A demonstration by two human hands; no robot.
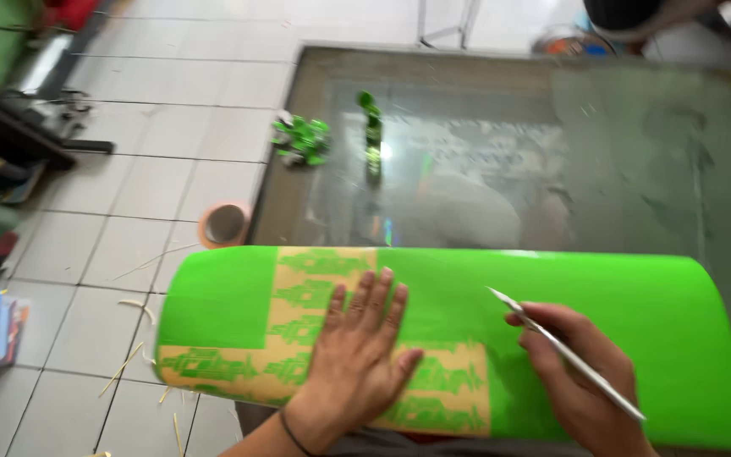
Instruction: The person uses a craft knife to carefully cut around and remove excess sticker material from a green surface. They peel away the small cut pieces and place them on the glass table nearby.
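On the green vinyl sheet [602, 322], the left hand [357, 355] lay flat, fingers spread, holding nothing; beside it the right hand [581, 372] gripped a thin craft knife [564, 351].

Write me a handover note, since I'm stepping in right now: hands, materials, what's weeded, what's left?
Left hand presses flat on the bright green vinyl sheet, over the tan backing area.
Right hand holds a thin silver craft knife, tip just above the vinyl.
Done: the left part is stripped, green cut-out motifs showing on tan backing.
Left: the right part is uncut-looking solid green.
Green scraps lie on the glass table.
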